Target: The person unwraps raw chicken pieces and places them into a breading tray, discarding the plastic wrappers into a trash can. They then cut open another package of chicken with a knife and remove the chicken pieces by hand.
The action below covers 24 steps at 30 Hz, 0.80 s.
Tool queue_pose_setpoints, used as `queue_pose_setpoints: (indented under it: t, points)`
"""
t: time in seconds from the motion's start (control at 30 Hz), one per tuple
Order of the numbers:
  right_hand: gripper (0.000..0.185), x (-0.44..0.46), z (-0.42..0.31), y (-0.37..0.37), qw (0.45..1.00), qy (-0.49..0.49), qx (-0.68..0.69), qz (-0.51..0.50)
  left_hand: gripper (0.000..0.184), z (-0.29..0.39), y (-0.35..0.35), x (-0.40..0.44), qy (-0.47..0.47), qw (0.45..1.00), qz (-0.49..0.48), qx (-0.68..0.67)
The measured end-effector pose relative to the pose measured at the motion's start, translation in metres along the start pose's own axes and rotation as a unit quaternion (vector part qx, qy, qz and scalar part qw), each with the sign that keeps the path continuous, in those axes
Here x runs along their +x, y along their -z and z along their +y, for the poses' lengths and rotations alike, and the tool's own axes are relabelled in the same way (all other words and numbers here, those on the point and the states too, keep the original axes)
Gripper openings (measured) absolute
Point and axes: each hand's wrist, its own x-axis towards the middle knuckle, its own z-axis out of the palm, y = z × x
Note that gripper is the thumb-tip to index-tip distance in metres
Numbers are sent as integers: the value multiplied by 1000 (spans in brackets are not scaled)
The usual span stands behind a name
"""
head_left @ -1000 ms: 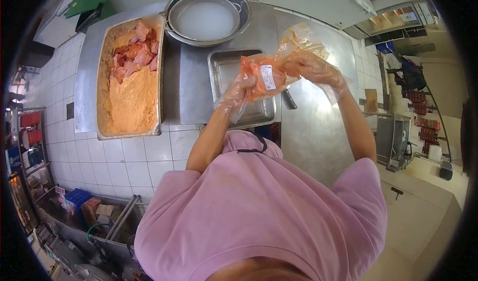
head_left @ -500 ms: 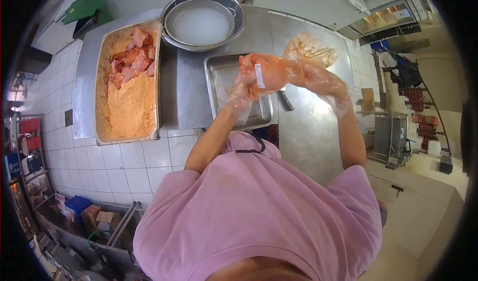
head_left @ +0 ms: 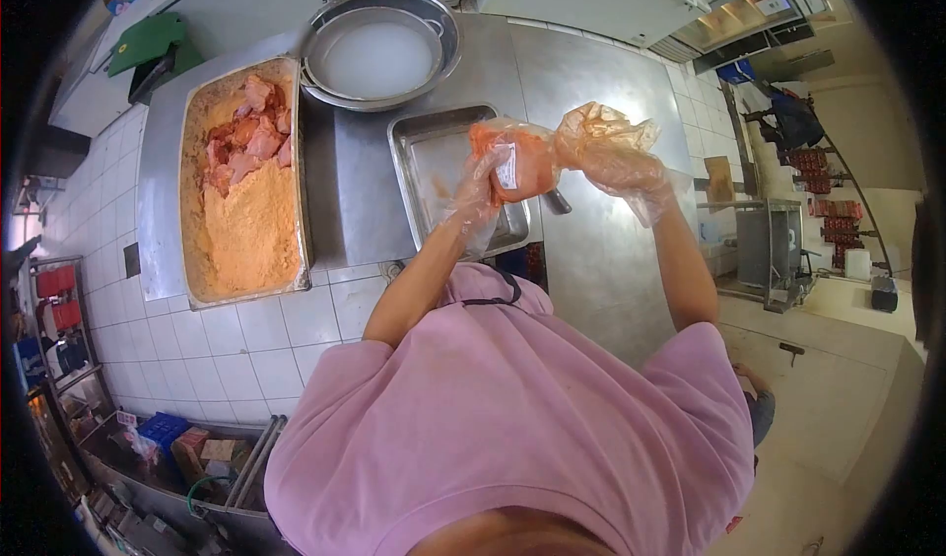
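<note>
Both hands wear clear plastic gloves. My left hand (head_left: 477, 193) grips the full end of a clear plastic bag (head_left: 532, 168) with orange-red contents and a white label. The bag's gathered neck is in my right hand (head_left: 623, 169), its loose top puffed out above the fingers. Beneath the bag and my left hand lies a shallow metal tray (head_left: 412, 173). A knife's dark handle (head_left: 558, 201) shows just right of the tray, its blade hidden. To the left, a long pan (head_left: 304, 223) holds raw meat pieces (head_left: 258, 140) on orange breading powder (head_left: 251, 231).
A metal bowl (head_left: 451, 53) with a strainer and cloudy white contents stands at the back of the steel table (head_left: 591, 270). Behind the long pan is a green lid (head_left: 148, 43). Part of another person (head_left: 761, 413) shows at the right, beside my sleeve.
The bag's full end has swung lower, and its loose top now stands above my right hand. The view has shifted slightly. Both hands have kept hold of the bag.
</note>
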Motion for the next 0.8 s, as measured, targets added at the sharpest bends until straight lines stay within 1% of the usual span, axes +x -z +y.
queue_pose_setpoints:
  t: [0.07, 0.13, 0.17, 0.2, 0.23, 0.27, 0.33, 0.37, 0.4, 0.47, 0.53, 0.57, 0.63, 0.67, 0.7, 0.73, 0.77, 0.8]
  points:
    - [27, 4, -12, 0, 998, 7, -64, -23, 47, 6, -8, -5, 16, 1000, -18, 12]
    - [26, 13, -35, 2, 986, -82, -128, -72, 48, 12, -21, -11, 22, 999, -45, -2]
    - [27, 14, -28, 2, 982, 21, -187, -19, 48, 14, -26, -13, 26, 998, -58, -9]
    - [29, 15, -25, 0, 972, 69, -225, 11, 49, 15, -29, -13, 29, 998, -61, -2]
    - [31, 16, -22, 1, 970, 76, -229, 19, 50, 15, -31, -13, 32, 998, -63, 5]
    - [32, 16, -19, 2, 976, 54, -212, 16, 51, 14, -32, -14, 35, 997, -64, 12]
    - [36, 14, -10, 4, 989, -6, -146, 7, 46, 10, -28, -11, 19, 998, -53, 2]
    - [38, 13, -5, 4, 996, -37, -78, 3, 44, 6, -25, -9, 12, 999, -48, -2]
    - [40, 12, 1, 3, 998, -66, -2, 4, 41, 1, -21, -6, -20, 999, -34, 16]
    - [44, 11, 9, -2, 984, -107, 145, 5, 35, -9, -17, -2, -83, 995, -4, 52]
    - [48, 14, 9, -9, 962, -111, 251, -1, 30, -11, -16, 3, -104, 982, 79, 133]
    - [45, 13, 6, -15, 960, -64, 271, -12, 27, -11, -17, 3, -114, 971, 122, 172]
    - [38, 14, -4, -27, 949, 31, 311, -36, 22, -4, -22, 2, -158, 929, 185, 277]
    - [42, 16, 5, -29, 950, 20, 313, -11, 19, -1, -26, 3, -180, 902, 215, 328]
    - [45, 20, 20, -34, 949, 10, 315, 13, 19, -2, -24, 5, -226, 882, 213, 354]
    - [49, 24, 18, -38, 948, -1, 316, 38, 19, -1, -24, 6, -271, 859, 212, 378]
    - [48, 25, 13, -38, 953, -16, 301, 28, 18, 0, -24, 6, -316, 833, 210, 402]
    - [47, 26, 6, -34, 958, -31, 284, 19, 18, 1, -25, 7, -331, 823, 205, 414]
